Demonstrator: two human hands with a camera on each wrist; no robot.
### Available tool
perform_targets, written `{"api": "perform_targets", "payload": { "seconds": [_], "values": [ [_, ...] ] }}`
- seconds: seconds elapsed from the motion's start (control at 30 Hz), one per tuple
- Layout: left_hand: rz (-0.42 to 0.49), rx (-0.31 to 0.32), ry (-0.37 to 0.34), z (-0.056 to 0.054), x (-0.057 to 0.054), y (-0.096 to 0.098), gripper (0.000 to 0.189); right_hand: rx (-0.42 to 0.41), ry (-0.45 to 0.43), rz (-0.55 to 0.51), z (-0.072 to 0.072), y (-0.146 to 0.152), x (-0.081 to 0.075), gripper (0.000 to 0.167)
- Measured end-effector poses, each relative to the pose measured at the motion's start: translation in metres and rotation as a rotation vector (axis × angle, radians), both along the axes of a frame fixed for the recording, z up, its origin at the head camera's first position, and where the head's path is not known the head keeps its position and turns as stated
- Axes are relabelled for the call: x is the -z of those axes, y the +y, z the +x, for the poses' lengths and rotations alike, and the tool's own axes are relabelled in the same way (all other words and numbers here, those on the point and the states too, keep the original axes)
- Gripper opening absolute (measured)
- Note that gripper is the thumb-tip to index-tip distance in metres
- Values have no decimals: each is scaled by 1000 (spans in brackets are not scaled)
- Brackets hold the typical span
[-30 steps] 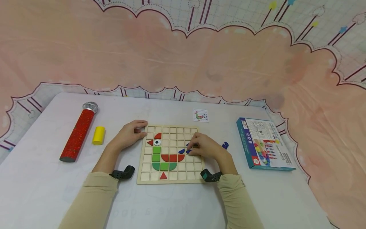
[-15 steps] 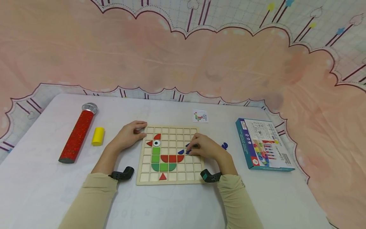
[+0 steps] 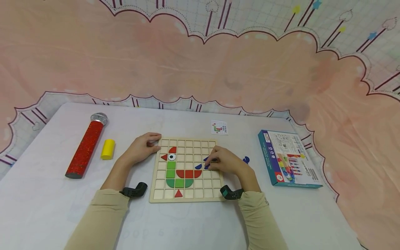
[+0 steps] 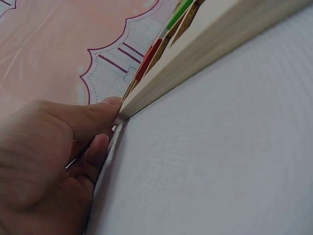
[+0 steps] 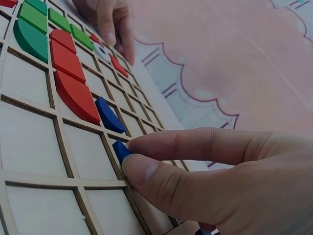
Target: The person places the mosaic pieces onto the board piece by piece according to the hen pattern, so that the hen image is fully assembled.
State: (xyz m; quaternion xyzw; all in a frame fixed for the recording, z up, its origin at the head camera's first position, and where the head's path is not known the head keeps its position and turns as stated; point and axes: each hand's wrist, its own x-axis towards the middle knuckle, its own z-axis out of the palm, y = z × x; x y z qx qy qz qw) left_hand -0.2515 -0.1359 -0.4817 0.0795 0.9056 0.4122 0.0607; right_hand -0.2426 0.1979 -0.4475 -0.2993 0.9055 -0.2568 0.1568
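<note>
A wooden grid board (image 3: 198,193) lies on the table with red, green and blue pieces forming a bird-like figure with a round eye piece (image 3: 172,157). My left hand (image 3: 142,150) rests at the board's upper left corner, fingertips and thumb against its edge. Over the board's right part, my right hand (image 3: 226,160) pinches a small blue curved piece (image 5: 121,152) between thumb and index finger, low over a cell. To its left, another blue curved piece (image 3: 198,166) sits beside the red pieces (image 3: 189,174). More blue shows at my right fingers, partly hidden.
Blue pieces (image 3: 246,160) lie right of the board. Behind it is a small picture card (image 3: 219,127) showing a similar bird. A blue-green box (image 3: 293,158) stands at the right. A red microphone (image 3: 85,149) and a yellow cylinder (image 3: 107,149) are at the left.
Both hands stay almost in place. The blue piece at my right fingertips shifts and turns slightly; the view itself moves a little.
</note>
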Motion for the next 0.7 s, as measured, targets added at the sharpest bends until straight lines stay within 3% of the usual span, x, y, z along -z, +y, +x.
{"api": "perform_targets", "payload": {
  "seconds": [0.2,0.4,0.7],
  "values": [
    [-2,0,3,0,0,-1,50,109,-26,-8,-4,11,0,14],
    [-3,3,5,-2,-1,1,50,239,1,-28,-10,39,3,24],
    [-16,-5,5,1,-1,1,51,272,-67,16,-10,57,1,24]
  ]
}}
